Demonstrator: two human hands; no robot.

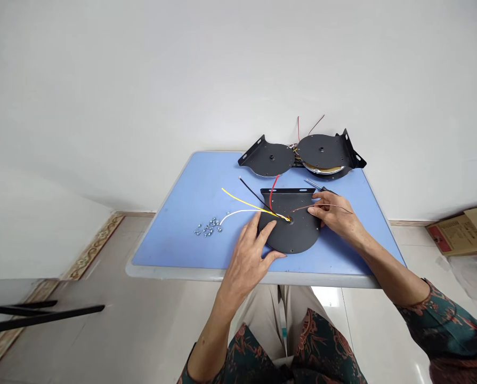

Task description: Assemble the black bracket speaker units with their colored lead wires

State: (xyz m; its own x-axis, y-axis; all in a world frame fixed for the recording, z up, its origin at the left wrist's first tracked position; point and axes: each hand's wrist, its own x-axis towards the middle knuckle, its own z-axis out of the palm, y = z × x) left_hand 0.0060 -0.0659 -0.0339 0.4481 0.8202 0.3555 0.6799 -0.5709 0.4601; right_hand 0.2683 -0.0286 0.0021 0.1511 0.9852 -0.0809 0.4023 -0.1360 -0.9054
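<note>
While our left hand (248, 261) presses flat to steady the black metal mounting plate (298, 234), our right hand (334, 216), apart from it, pinches the thin brown wire (302, 207) running from the plate's centre hole.

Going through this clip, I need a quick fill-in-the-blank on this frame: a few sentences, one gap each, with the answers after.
The left hand rests on a black metal plate, while the right hand pinches a thin ____ wire.
The loose screws lie on the ____ tabletop.
Beyond the hands, ____ more black plates sit at the far edge of the table.

Missing words: brown; blue; two.
</note>
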